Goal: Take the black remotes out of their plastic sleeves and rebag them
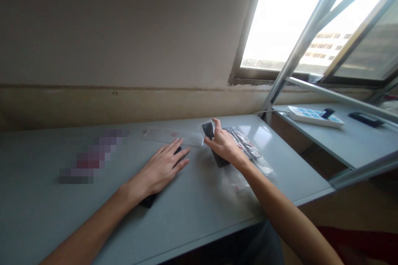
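Note:
My left hand (158,169) lies flat with its fingers spread over a long black object (150,201), possibly a remote control. Most of that object is hidden under the palm, with only its ends showing. To the right, my right hand (225,145) grips a long black device in a clear plastic bag (207,129), thumb and forefinger around its sides. The hand covers the device's middle. Beside this hand lies a pile of clear bags with dark contents (245,143). A flat clear plastic sleeve (174,134) rests beyond my left fingertips.
A blurred-out purple and red item (93,155) lies at the left of the grey table (186,215). At the right, a metal frame (298,45) rises beside another tabletop with a white power strip (315,116) and a black object (366,119). A wall and window stand behind.

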### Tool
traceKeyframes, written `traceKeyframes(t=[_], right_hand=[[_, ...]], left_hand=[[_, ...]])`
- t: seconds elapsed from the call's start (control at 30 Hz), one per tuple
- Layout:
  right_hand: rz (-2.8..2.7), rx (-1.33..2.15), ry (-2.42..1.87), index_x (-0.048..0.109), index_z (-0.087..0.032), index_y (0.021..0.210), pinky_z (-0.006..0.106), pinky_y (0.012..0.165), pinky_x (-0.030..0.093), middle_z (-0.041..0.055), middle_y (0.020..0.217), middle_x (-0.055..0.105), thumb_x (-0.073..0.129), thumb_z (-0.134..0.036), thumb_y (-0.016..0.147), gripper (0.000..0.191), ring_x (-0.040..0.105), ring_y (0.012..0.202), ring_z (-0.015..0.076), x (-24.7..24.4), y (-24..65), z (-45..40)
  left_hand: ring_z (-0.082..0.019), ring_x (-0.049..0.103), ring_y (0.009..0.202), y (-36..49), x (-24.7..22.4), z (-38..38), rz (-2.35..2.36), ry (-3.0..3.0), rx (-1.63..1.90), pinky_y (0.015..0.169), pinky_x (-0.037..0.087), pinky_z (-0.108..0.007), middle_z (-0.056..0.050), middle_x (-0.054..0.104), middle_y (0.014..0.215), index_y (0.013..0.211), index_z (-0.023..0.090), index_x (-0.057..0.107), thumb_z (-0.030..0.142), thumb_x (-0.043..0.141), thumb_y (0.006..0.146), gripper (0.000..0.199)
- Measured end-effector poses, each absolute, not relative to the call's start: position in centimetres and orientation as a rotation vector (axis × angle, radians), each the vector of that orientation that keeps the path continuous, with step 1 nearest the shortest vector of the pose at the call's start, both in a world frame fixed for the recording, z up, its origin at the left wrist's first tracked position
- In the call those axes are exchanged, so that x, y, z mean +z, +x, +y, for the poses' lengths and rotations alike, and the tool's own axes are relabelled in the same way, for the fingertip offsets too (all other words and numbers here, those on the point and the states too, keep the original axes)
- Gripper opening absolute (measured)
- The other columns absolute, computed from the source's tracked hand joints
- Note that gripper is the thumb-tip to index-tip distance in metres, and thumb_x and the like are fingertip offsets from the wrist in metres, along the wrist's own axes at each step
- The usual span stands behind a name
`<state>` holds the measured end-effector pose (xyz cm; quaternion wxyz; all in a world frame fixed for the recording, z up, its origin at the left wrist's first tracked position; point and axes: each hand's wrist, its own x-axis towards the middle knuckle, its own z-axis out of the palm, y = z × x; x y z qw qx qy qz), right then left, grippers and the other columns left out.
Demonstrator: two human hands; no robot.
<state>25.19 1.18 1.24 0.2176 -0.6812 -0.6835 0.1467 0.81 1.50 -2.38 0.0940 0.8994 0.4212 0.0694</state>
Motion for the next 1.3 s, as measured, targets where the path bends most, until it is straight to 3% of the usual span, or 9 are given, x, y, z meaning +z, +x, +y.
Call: traceKeyframes(t=[0.1, 0.23, 0.5, 0.73, 0.9, 1.17, 1.3], right_hand=[[-1.971, 0.42, -1.871, 0.016, -0.007, 0.163, 0.033, 0.089, 0.047, 0.0175, 0.115, 0.07, 0.063, -0.031, 0.088, 0.091, 0.067, 0.106, 0.0295, 0.7, 25.1, 1.2], [-1.982, 0.412, -1.856, 0.01, -0.014, 0.167, 0.034, 0.095, 0.047, 0.0195, 0.134, 0.057, 0.068, -0.023, 0.082, 0.103, 0.062, 0.117, 0.03, 0.3, 24.7, 1.1], [-1.994, 0.306, -1.744, 0.026, -0.015, 0.161, 0.036, 0.092, 0.049, 0.0183, 0.134, 0.05, 0.054, -0.018, 0.087, 0.079, 0.064, 0.105, 0.0283, 0.0, 24.1, 0.7], [-2.011, 0.29, -1.735, 0.038, -0.018, 0.15, 0.032, 0.089, 0.05, 0.0153, 0.134, 0.045, 0.057, -0.015, 0.085, 0.068, 0.063, 0.095, 0.0222, 0.4, 24.2, 0.5], [-2.111, 0.244, -1.767, 0.047, -0.018, 0.14, 0.034, 0.091, 0.049, 0.0127, 0.123, 0.048, 0.055, -0.013, 0.086, 0.055, 0.061, 0.099, 0.0238, -0.1, 24.1, 0.3], [-2.132, -0.005, -1.71, 0.056, -0.018, 0.136, 0.036, 0.098, 0.046, 0.0157, 0.132, 0.053, 0.053, -0.021, 0.096, 0.039, 0.053, 0.121, 0.0285, 0.3, 23.9, 0.0], [-2.097, 0.068, -1.765, 0.066, -0.023, 0.12, 0.031, 0.085, 0.045, 0.0089, 0.11, 0.069, 0.048, -0.023, 0.1, 0.026, 0.064, 0.102, 0.0246, 1.4, 23.9, -0.2]], left_hand=[[-0.03, 0.029, 0.158, 1.1, -2.1, 1.3, 1.301, 2.654, 0.175, 0.126, 0.029, -0.05, -0.012, 0.036, 0.169, 0.153, 0.026, 0.054, 0.057, 0.029, 0.109, 0.06], [-0.029, 0.03, 0.158, 1.3, -1.8, 1.1, 1.375, 2.662, 0.15, 0.126, 0.029, -0.049, -0.012, 0.039, 0.167, 0.154, 0.025, 0.053, 0.055, 0.031, 0.108, 0.059], [-0.034, 0.033, 0.156, 0.8, -2.3, 1.1, 1.486, 2.692, 0.173, 0.123, 0.032, -0.054, -0.018, 0.041, 0.165, 0.153, 0.02, 0.055, 0.055, 0.035, 0.107, 0.061], [-0.031, 0.032, 0.157, 0.7, -1.9, 1.1, 1.467, 2.677, 0.165, 0.124, 0.033, -0.051, -0.016, 0.041, 0.166, 0.154, 0.021, 0.053, 0.054, 0.035, 0.108, 0.059], [-0.032, 0.032, 0.157, 0.6, -2.1, 1.2, 1.461, 2.693, 0.146, 0.124, 0.032, -0.051, -0.016, 0.04, 0.166, 0.154, 0.02, 0.053, 0.053, 0.036, 0.107, 0.06], [-0.031, 0.033, 0.156, 0.2, -2.7, 1.6, 1.437, 2.706, 0.187, 0.124, 0.033, -0.051, -0.014, 0.042, 0.165, 0.153, 0.022, 0.054, 0.056, 0.034, 0.107, 0.061], [-0.031, 0.034, 0.156, 0.1, -3.0, 1.7, 1.416, 2.696, 0.209, 0.124, 0.032, -0.05, -0.014, 0.042, 0.166, 0.153, 0.022, 0.054, 0.059, 0.033, 0.106, 0.063]])
